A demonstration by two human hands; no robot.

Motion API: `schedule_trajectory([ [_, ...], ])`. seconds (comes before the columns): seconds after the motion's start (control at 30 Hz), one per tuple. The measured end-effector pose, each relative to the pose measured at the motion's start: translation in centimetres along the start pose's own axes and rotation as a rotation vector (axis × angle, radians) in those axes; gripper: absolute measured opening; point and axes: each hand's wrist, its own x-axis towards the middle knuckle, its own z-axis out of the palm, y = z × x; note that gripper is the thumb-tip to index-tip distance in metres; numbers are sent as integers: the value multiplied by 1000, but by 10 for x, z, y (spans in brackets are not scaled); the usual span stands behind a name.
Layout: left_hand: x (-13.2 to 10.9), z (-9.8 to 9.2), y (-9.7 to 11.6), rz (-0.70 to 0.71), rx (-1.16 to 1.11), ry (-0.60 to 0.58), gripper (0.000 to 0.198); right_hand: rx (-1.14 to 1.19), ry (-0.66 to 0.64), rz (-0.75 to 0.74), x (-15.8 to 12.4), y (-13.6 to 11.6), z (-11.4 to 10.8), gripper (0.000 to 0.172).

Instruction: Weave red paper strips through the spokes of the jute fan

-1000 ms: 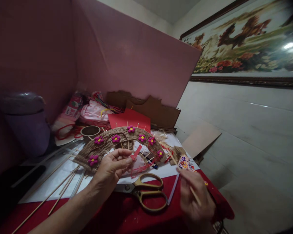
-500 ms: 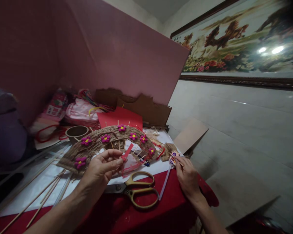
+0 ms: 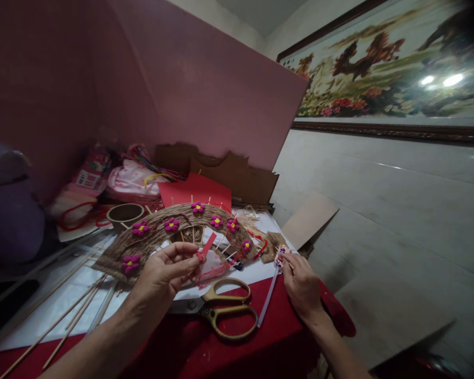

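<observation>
Two hands by a twine arch [image 3: 158, 234].
The left hand [image 3: 164, 273] pinched a red strip [image 3: 206, 246] just above the arch, likely steadying it; the right hand [image 3: 300, 284] touched a patterned card [image 3: 280, 255] near the surface [image 3: 284, 326] edge (grip unclear); scissors [image 3: 225, 310] lay between.

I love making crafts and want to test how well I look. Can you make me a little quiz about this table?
1. What does the left hand pinch? A: a red paper strip. B: a bamboo stick. C: a brown cup.
2. True or false: the gold-handled scissors lie between the left hand and the right hand.
3. How many pink flowers sit on the twine-wrapped arch?
Key: 1 A; 2 true; 3 seven.
</observation>
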Motion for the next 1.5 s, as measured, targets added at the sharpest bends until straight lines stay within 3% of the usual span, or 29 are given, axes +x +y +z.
schedule_trajectory([
  [0.23,-1,1,0,7,4,19,32,51,87,94,-2,4,-1,22],
  [0.47,-3,2,3,12,2,17,32,149,30,183,1,2,0,27],
  [0.6,-3,3,3,23,2,13,31,272,65,381,-1,4,-2,30],
  [0.83,-3,3,3,33,0,12,31,709,207,836,-1,4,-4,41],
  [1.03,-2,3,2,43,2,1,31,713,389,829,8,5,-11,37],
  [1.2,-1,1,1,40,2,-7,30,891,535,913,22,1,-22,29],
  [1.33,0,0,1,35,-6,-20,30,1007,536,899,31,-18,-38,24],
  [1.5,-1,1,-1,40,5,-12,29,1137,413,852,26,-63,-54,19],
])
